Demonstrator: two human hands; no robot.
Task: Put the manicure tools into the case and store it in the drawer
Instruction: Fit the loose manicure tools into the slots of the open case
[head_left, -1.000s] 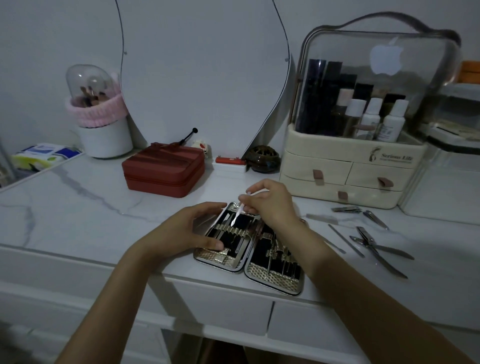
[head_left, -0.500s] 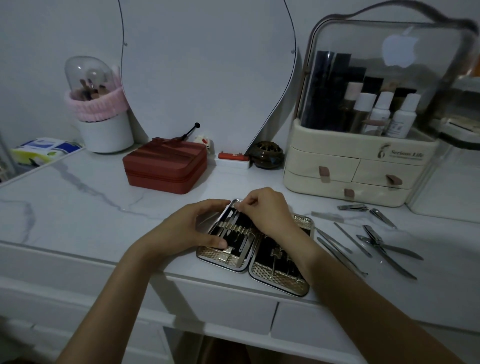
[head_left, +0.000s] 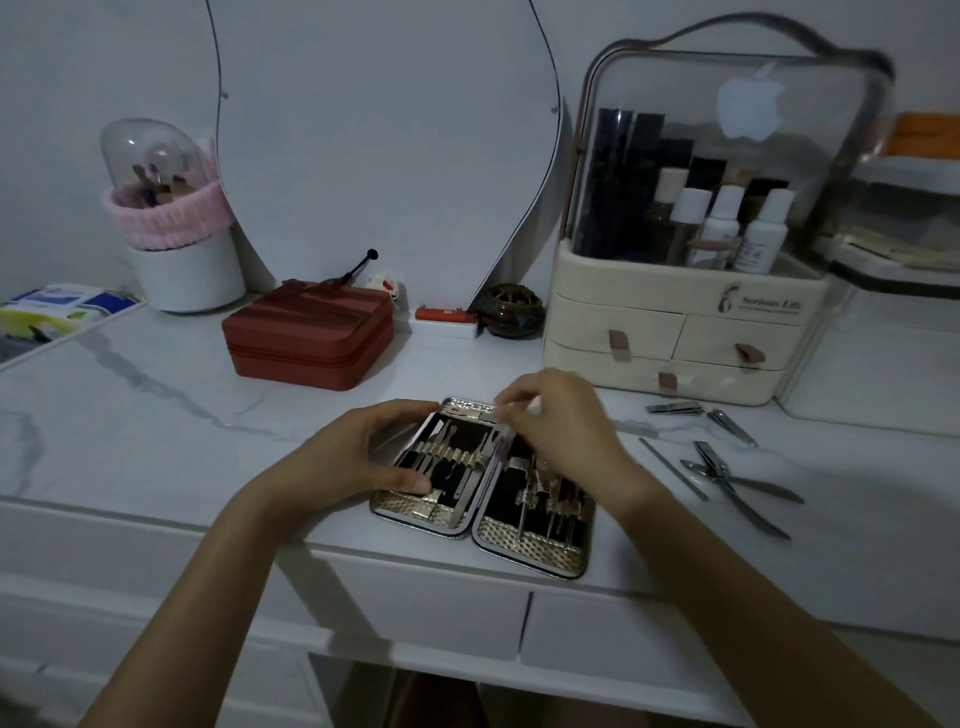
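The open manicure case (head_left: 530, 551) lies at the front edge of the marble table, with several metal tools strapped in both halves. My left hand (head_left: 353, 457) grips its left half, thumb on the lower strap. Over the top of the hinge, my right hand (head_left: 566, 431) is blurred, its fingers pinched on a thin metal tool (head_left: 500, 447) that slants down along the middle. To the right, loose on the table, lie two nail clippers (head_left: 675, 409), a thin file (head_left: 672, 467) and nippers (head_left: 737, 483). Closed drawers (head_left: 426, 608) sit under the tabletop.
A red zip box (head_left: 309, 332) stands behind the case, beside a small dark pot (head_left: 511, 312). A cream cosmetics organiser (head_left: 685, 338) with bottles fills the back right. A brush holder (head_left: 176, 260) and a tissue pack (head_left: 52, 312) are at the far left.
My right hand brought the thin tool down into the left half of the case, then shifted toward the hinge. The left hand stayed on the case.
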